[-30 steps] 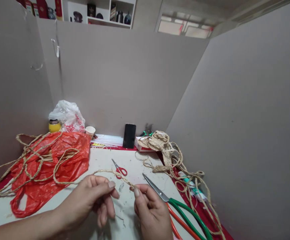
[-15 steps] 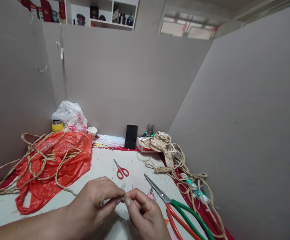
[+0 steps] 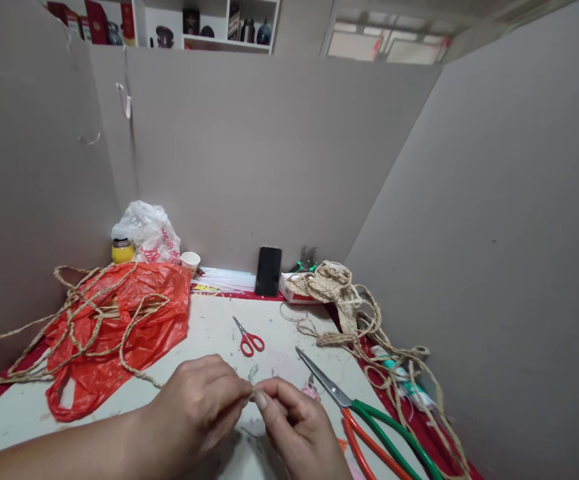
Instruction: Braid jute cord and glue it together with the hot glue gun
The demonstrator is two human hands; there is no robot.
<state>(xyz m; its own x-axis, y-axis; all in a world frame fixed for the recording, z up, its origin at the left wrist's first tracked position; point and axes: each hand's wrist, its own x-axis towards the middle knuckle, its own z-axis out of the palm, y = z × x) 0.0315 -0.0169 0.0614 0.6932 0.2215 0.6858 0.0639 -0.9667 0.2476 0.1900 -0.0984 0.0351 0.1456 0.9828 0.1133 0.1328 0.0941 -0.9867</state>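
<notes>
Pinching tan braided straw cord (image 3: pixel 144 377), left hand (image 3: pixel 202 400) and right hand (image 3: pixel 296 420) meet; its visible length slants rightward toward left wrist.

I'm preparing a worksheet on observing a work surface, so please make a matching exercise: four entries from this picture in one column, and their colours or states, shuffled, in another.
Column one
1. Small scissors
2. Phone
3. Left hand and right hand
4. Large scissors

Column two
A. Bare, held close together
B. Green-and-orange-handled
C. Red-handled
D. Dark-screened, standing upright

Right pairs
1-C, 2-D, 3-A, 4-B
</notes>
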